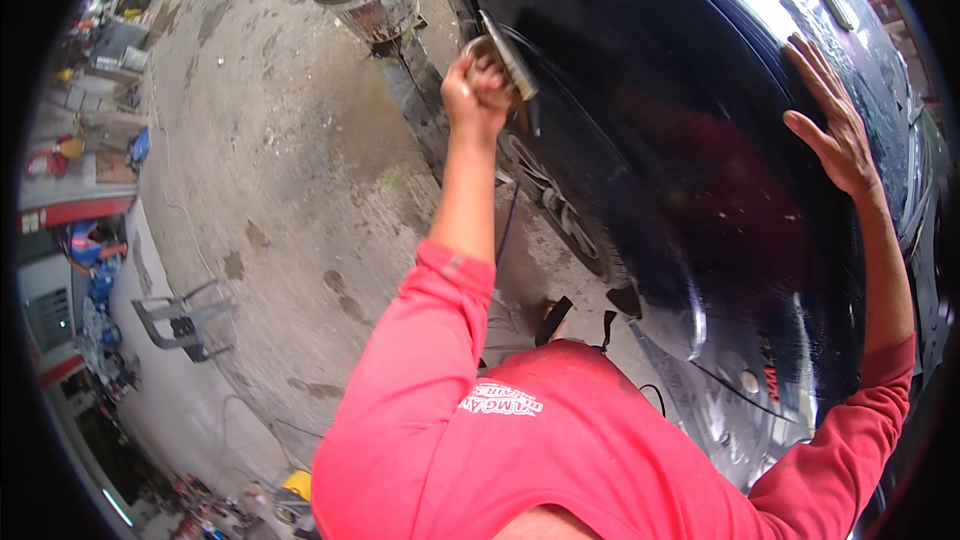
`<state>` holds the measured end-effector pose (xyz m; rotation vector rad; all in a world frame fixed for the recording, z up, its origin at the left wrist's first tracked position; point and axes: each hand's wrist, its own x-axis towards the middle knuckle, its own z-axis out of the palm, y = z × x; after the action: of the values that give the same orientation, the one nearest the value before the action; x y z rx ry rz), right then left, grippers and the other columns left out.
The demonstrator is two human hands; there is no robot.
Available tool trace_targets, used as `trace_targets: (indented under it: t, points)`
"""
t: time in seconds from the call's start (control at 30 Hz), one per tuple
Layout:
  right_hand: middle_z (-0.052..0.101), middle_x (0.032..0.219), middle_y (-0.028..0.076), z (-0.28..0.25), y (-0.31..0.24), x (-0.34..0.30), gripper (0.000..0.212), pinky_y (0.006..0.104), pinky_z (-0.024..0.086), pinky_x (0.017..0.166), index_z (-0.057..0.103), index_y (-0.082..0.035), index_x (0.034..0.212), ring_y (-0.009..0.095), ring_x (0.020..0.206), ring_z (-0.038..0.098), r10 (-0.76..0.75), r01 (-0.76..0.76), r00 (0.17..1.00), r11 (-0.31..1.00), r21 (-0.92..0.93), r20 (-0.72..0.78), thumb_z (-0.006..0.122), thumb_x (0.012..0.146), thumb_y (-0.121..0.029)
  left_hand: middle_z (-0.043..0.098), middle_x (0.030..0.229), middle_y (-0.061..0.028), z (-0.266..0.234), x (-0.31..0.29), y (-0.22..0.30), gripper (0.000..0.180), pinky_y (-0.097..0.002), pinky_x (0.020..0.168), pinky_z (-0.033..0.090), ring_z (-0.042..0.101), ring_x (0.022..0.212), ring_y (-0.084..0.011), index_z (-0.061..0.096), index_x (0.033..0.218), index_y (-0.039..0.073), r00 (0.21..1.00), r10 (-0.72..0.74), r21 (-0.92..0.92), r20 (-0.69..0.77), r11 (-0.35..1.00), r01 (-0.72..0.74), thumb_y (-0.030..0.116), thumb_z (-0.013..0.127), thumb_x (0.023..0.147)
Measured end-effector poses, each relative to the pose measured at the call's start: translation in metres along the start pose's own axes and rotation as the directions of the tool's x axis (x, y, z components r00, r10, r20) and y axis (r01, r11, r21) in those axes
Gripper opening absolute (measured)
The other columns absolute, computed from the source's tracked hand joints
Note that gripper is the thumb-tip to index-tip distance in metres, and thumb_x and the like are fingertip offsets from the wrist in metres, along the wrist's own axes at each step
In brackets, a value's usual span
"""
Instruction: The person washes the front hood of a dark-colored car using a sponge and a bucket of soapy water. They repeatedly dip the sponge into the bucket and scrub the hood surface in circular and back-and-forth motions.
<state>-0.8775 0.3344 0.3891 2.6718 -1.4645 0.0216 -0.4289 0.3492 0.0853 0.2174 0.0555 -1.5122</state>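
My left hand [478, 90] is closed around the handle of a long, flat hand block [510, 58], much like a sanding block. The block is tilted along the side of a dark, glossy car [640, 130]; I cannot tell whether it touches the panel. To the right, my right hand [838, 130] lies flat on the car's upper surface with its fingers stretched out and nothing held. A small, narrow block [835, 8] rests on the wet-looking surface beyond that hand.
A stained white bucket [375, 0] with dark liquid stands beyond my left hand. Below the car's side shows a wheel [555, 200]. A grey metal frame [185, 322] lies on the stained concrete floor [280, 180]. Clutter and another person [90, 248] are at the far left.
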Motion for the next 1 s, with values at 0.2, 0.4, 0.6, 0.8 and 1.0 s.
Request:
trace_targets:
  t: [0.2, 0.4, 0.6, 0.8, 1.0]
  points:
    - [0.037, 0.176, 0.008, -0.001, -0.007, -0.001, 0.082, 0.0483, 0.019, 0.135, 0.042, -0.019, 0.168, 0.028, 0.166, 0.026, 0.11, -0.106, 0.994, 0.986, -0.127, 0.019, 0.055, 0.103, -0.066, 0.067, 0.068, -0.0087, -0.034, -0.051, 0.06, 0.039, -0.0317, 0.053, 0.059, 0.065, 0.052, -0.0159, 0.064, 0.108, 0.0, 0.836, -0.283, -0.416, 0.471, 0.764, 0.493, 0.038, 0.053, 0.106]
    - [0.035, 0.177, 0.007, 0.003, -0.012, 0.0, 0.08, 0.047, 0.016, 0.136, 0.04, -0.02, 0.169, 0.028, 0.166, 0.024, 0.19, -0.177, 0.981, 0.953, -0.245, 0.031, 0.048, 0.105, -0.067, 0.075, 0.107, -0.0192, -0.008, -0.029, 0.121, 0.062, -0.0366, 0.068, 0.066, 0.074, 0.069, -0.0223, 0.055, 0.15, -0.005, 0.827, -0.311, -0.307, 0.468, 0.821, 0.482, 0.039, 0.055, 0.106]
    - [0.037, 0.176, 0.007, 0.001, -0.018, 0.001, 0.078, 0.0473, 0.017, 0.136, 0.046, -0.018, 0.166, 0.028, 0.165, 0.027, 0.238, -0.225, 0.971, 0.944, -0.241, 0.025, 0.051, 0.104, -0.065, 0.068, 0.092, -0.0094, 0.036, 0.017, 0.225, 0.064, -0.0341, 0.056, 0.059, 0.061, 0.056, -0.0169, 0.052, 0.157, 0.01, 0.975, -0.119, 0.199, 0.187, 0.977, 0.081, 0.029, 0.061, 0.097]
    - [0.046, 0.17, 0.011, 0.001, -0.032, 0.01, 0.057, 0.0467, 0.024, 0.134, 0.054, -0.012, 0.16, 0.029, 0.162, 0.035, 0.333, -0.337, 0.941, 0.93, -0.145, -0.051, 0.055, 0.111, -0.042, 0.065, 0.084, -0.0059, 0.07, 0.151, 0.365, 0.031, -0.0355, 0.048, 0.053, 0.059, 0.052, -0.0185, 0.066, 0.132, 0.009, 0.977, 0.024, 0.924, -0.213, 0.329, 0.194, 0.021, 0.064, 0.103]
    - [0.062, 0.155, 0.014, 0.013, -0.077, 0.048, 0.043, 0.0413, 0.037, 0.127, 0.071, -0.007, 0.142, 0.031, 0.153, 0.05, 0.579, -0.592, 0.778, 0.806, 0.025, -0.246, 0.063, 0.11, -0.033, 0.059, 0.078, 0.004, 0.038, 0.353, 0.44, 0.049, -0.0282, 0.046, 0.041, 0.05, 0.057, -0.0076, 0.059, 0.154, 0.012, 0.945, -0.108, 0.886, -0.308, -0.395, 0.243, 0.014, 0.065, 0.105]
